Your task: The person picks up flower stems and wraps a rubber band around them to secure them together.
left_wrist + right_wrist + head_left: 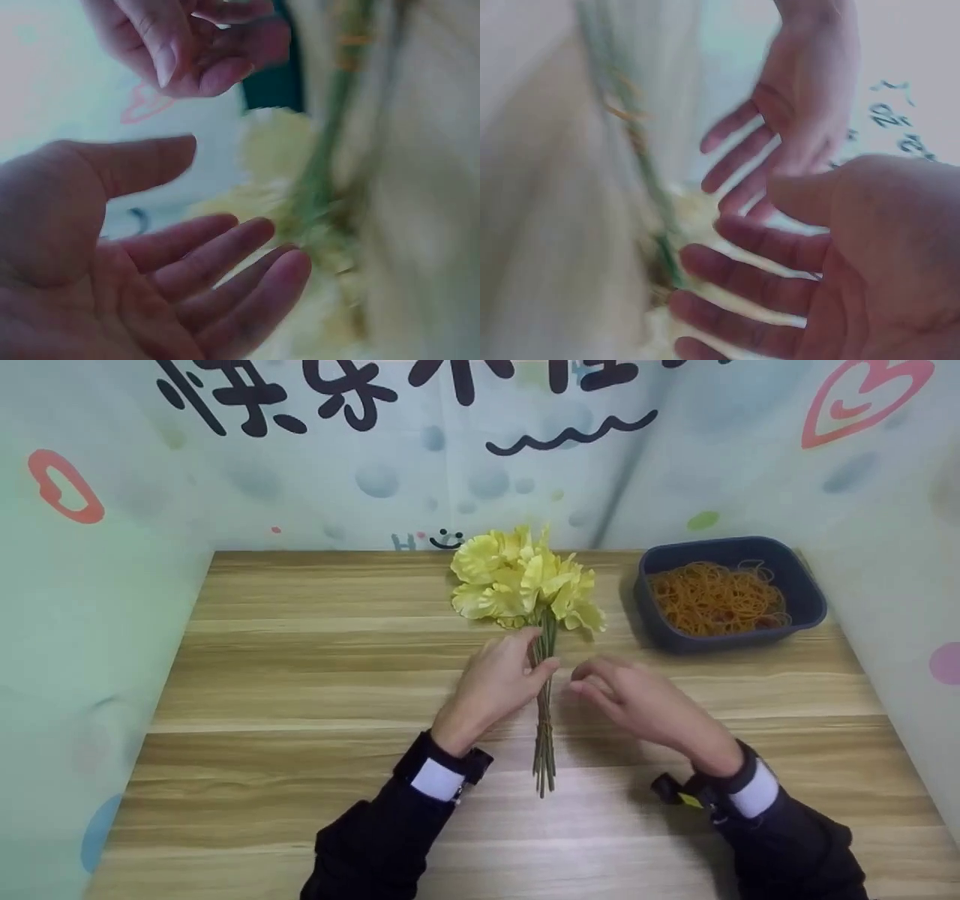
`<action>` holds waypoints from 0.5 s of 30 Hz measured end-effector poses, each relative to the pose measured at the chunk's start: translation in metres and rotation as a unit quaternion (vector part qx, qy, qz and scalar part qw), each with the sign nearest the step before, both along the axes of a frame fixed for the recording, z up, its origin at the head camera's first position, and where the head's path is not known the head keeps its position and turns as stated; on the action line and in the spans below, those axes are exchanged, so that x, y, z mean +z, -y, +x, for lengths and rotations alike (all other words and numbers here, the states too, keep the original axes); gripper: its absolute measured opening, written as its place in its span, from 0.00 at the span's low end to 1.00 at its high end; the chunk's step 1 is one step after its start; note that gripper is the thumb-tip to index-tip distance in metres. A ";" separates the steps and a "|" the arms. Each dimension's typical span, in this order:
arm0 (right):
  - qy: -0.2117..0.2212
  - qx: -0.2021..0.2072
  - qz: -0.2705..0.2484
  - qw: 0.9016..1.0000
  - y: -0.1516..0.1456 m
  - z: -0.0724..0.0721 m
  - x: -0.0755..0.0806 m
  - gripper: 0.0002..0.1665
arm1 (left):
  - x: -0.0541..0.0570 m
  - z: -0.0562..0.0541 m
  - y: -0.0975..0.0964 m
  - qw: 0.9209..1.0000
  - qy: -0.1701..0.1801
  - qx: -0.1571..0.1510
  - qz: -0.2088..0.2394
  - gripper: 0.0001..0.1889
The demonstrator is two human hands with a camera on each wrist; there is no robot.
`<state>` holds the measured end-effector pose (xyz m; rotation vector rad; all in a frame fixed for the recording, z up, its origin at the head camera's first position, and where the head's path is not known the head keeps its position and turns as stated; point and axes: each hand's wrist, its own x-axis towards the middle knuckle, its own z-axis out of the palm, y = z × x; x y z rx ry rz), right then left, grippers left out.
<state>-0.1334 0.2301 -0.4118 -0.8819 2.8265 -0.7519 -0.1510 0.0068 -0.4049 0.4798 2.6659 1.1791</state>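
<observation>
A bunch of yellow artificial-looking flowers point(517, 574) lies on the table, blooms toward the back wall. Its thin green stems point(544, 742) run toward the front edge, with an orange rubber band point(351, 39) wound around them. At the upper stems is my left hand point(491, 682); in the head view its thumb and fingers overlap them. The left wrist view shows those fingers extended and spread, not curled round the stems. My right hand point(649, 709) is held just right of the bunch, apart from it, with loosely bent fingers and nothing in it.
A dark blue plastic bin point(697, 645) stands at the back right of the wooden table point(300, 675), holding a heap of tan rubber bands point(716, 598). Printed cloth walls point(487, 502) with dark lettering rise along the back and both sides.
</observation>
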 end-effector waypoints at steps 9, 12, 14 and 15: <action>-0.204 -0.002 -0.046 0.978 -0.037 -0.001 0.029 0.26 | 0.022 0.016 0.047 0.972 -0.222 -0.028 -0.075 0.39; -0.258 -0.017 -0.058 0.964 -0.051 -0.004 0.031 0.29 | 0.023 0.018 0.068 0.942 -0.316 -0.013 -0.109 0.43; -0.288 -0.032 -0.058 0.955 -0.061 -0.006 0.030 0.31 | 0.025 0.020 0.080 0.922 -0.368 -0.001 -0.118 0.44; -0.297 -0.040 -0.057 0.952 -0.065 -0.007 0.028 0.32 | 0.025 0.021 0.086 0.913 -0.390 0.007 -0.121 0.45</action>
